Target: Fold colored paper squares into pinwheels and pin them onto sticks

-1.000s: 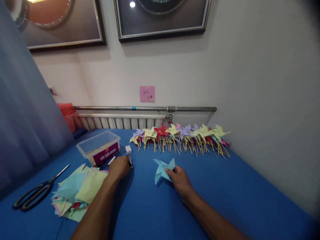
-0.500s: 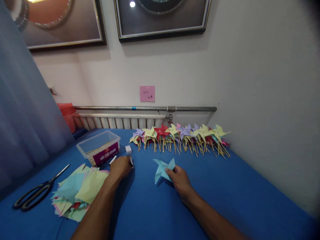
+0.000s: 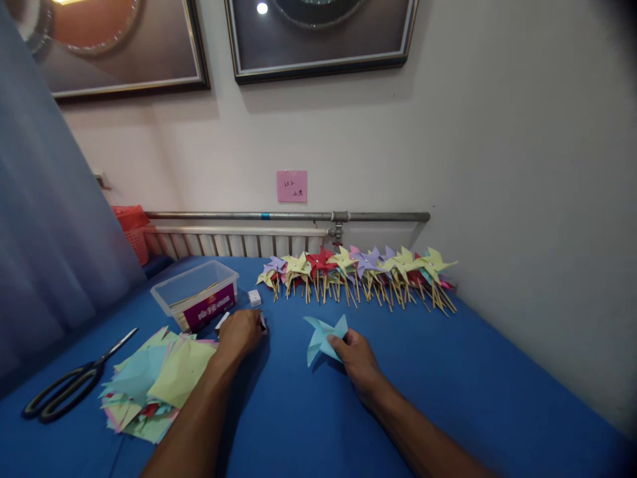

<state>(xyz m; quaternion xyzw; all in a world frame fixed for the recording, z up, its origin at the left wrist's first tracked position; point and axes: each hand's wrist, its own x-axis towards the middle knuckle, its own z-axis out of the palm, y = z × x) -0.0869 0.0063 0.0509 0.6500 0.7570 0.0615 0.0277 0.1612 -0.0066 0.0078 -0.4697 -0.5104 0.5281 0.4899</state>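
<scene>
My right hand (image 3: 357,358) pinches a light blue folded paper pinwheel head (image 3: 321,334) against the blue table (image 3: 448,372). My left hand (image 3: 239,333) rests palm down to its left, fingers curled over a small white and black object (image 3: 262,322) that is mostly hidden. A small white box (image 3: 255,298) lies just beyond that hand. A row of finished paper pinwheels on wooden sticks (image 3: 358,272), yellow, purple, red and pink, lies along the wall at the back.
A clear plastic tub (image 3: 195,294) with wooden sticks inside stands at the back left. A pile of coloured paper squares (image 3: 154,382) lies by my left forearm. Black-handled scissors (image 3: 70,385) lie at the far left. A radiator and pipe (image 3: 288,216) run along the wall.
</scene>
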